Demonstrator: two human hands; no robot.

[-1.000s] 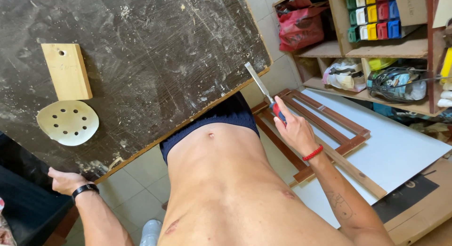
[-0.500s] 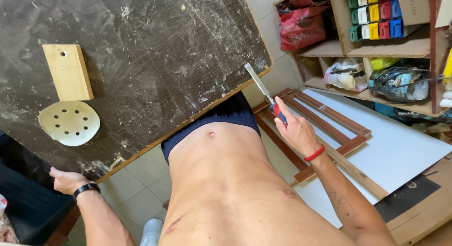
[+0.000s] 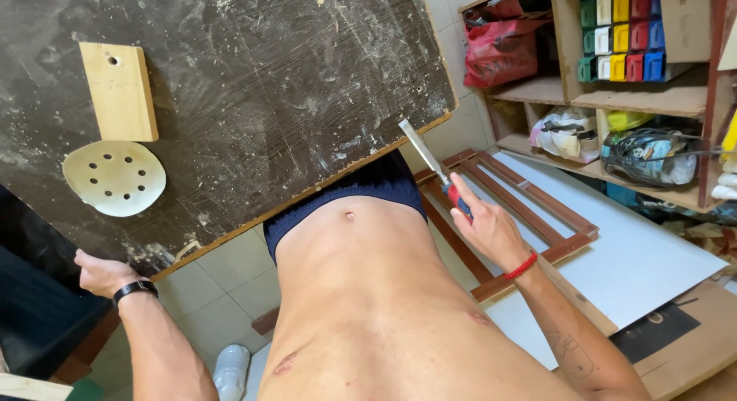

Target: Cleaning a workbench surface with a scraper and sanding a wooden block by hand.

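My right hand (image 3: 489, 230) grips a chisel (image 3: 430, 161) by its red and blue handle, the flat metal blade pointing up toward the corner of the dark worktable (image 3: 253, 86). My left hand (image 3: 104, 272), with a black watch on the wrist, rests closed at the table's near edge on the left. On the table lie a pale wooden block (image 3: 120, 91) with a small hole and, just below it, a round sanding disc (image 3: 114, 178) with several holes.
A brown wooden frame (image 3: 522, 224) lies on a white board (image 3: 645, 255) on the floor at my right. Shelves (image 3: 614, 94) behind hold coloured small drawers, bags and a coiled cable. The floor is tiled; a shoe (image 3: 230, 370) shows below.
The right hand with the chisel and the left hand at the table edge stay almost where they were; only the view shifts slightly.
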